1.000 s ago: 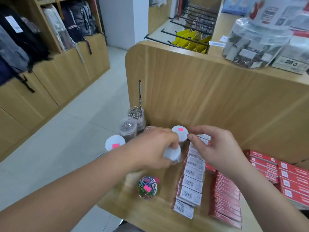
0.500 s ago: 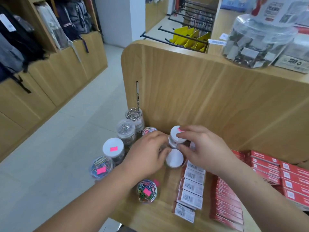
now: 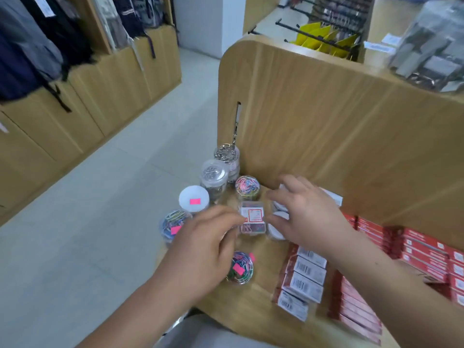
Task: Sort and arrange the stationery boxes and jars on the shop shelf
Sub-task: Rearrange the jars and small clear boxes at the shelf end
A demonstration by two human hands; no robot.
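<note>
Several small clear jars of paper clips stand at the left end of the wooden shelf (image 3: 251, 310). One labelled jar (image 3: 253, 220) of coloured clips lies on its side between my hands. My left hand (image 3: 208, 239) has curled fingers and holds this jar at its left edge. My right hand (image 3: 307, 212) hovers with spread fingers over two white-lidded jars (image 3: 275, 231), its thumb close to the lying jar. A white-lidded jar with a pink sticker (image 3: 193, 198) and a jar of coloured clips (image 3: 247, 187) stand behind.
Two jars of silver clips (image 3: 214, 172) stand by the wooden back panel (image 3: 326, 121). Further coloured-clip jars sit at the left edge (image 3: 172, 223) and near the front (image 3: 240, 269). Rows of barcode boxes (image 3: 303, 280) and red boxes (image 3: 356, 307) fill the right. The aisle floor lies left.
My right hand has let go of the white-lidded jar and spread its fingers. My left hand has drawn back left, and the labelled jar now lies on its side between both hands.
</note>
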